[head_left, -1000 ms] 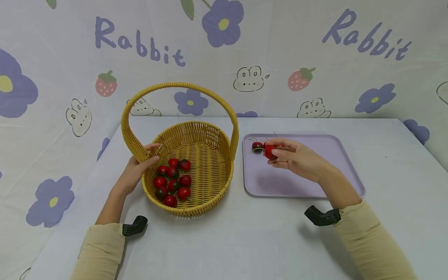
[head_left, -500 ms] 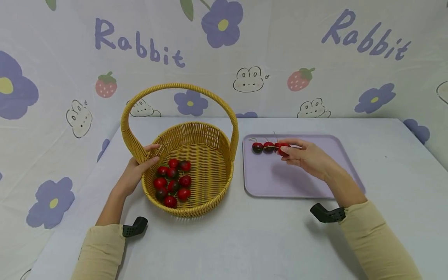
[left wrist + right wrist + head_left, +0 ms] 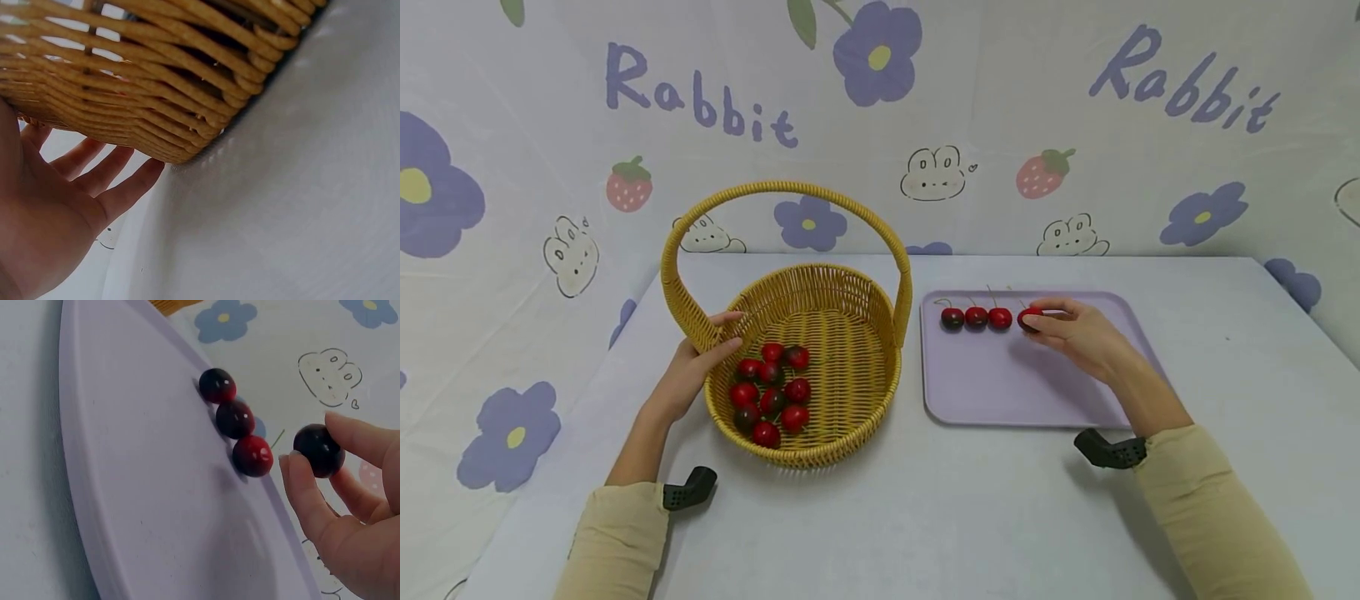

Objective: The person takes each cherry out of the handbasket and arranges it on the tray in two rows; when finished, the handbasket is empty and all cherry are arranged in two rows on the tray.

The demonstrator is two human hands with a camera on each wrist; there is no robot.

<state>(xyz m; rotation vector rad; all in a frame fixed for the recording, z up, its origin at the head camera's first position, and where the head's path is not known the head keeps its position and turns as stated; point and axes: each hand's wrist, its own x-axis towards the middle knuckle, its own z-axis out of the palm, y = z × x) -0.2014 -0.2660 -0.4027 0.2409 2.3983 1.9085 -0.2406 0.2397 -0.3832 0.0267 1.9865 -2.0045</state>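
Note:
A yellow woven basket [image 3: 850, 367] with a tall arched handle stands on the left, with several red and dark cherries [image 3: 771, 400] inside. At its left rim, by the foot of the handle, my left hand [image 3: 685, 375] grips the basket; in the left wrist view its fingers [image 3: 131, 190] reach along the outer wall. My right hand [image 3: 1078, 333] pinches a cherry [image 3: 1030, 320] between thumb and fingertips, above the back of the lilac tray [image 3: 1000, 392]. Left of it on the tray, 3 cherries [image 3: 252, 456] sit in a row with stems pointing back.
A white tabletop [image 3: 880, 517] lies under the basket and tray. Behind it hangs a patterned cloth [image 3: 985, 100] with flowers and rabbits. Each wrist bears a black device, such as the right one [image 3: 1108, 450].
My right hand has moved right over the tray with the cherry, uncovering the row of 3 cherries. My left hand and the basket stay in place.

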